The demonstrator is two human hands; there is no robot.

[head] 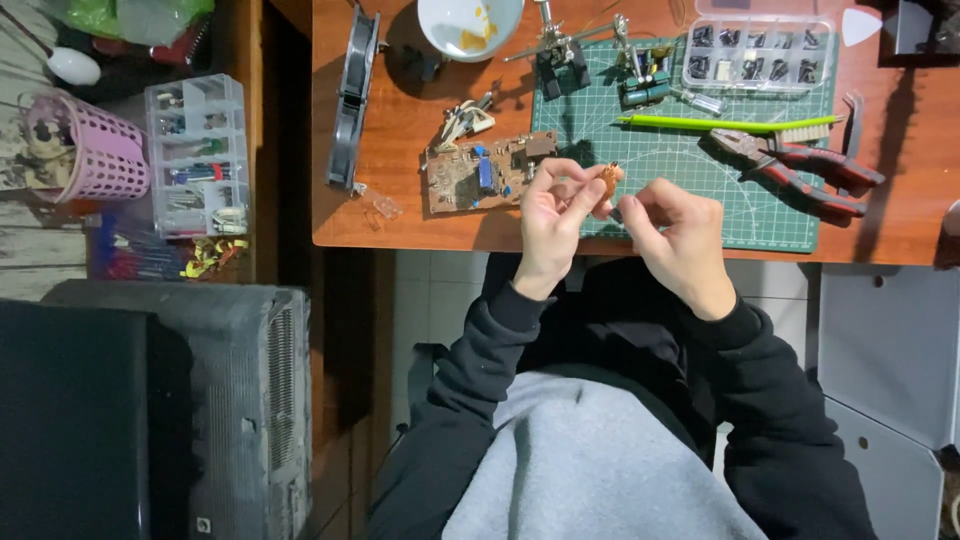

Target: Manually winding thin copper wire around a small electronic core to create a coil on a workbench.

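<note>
The person is sitting at a wooden bench and is holding both hands over its near edge. The left hand and the right hand are meeting at a small orange-brown component, which they are pinching between the fingertips. Both hands are mostly curled closed around this small part, with only the thumb and first fingers doing the gripping. The component is hanging in the air just above the near edge of the green cutting mat, not resting on it.

Just left of the left hand, a brown circuit board is lying on the bench, touching the left edge of the mat. On the mat, red-handled pliers are lying to the right, and a green-handled brush is lying across the mat just behind them. A clear compartment box with small dark parts is standing at the far right corner of the mat. A white bowl is sitting at the far edge of the bench, and a black fan is standing on its edge near the left side.
</note>
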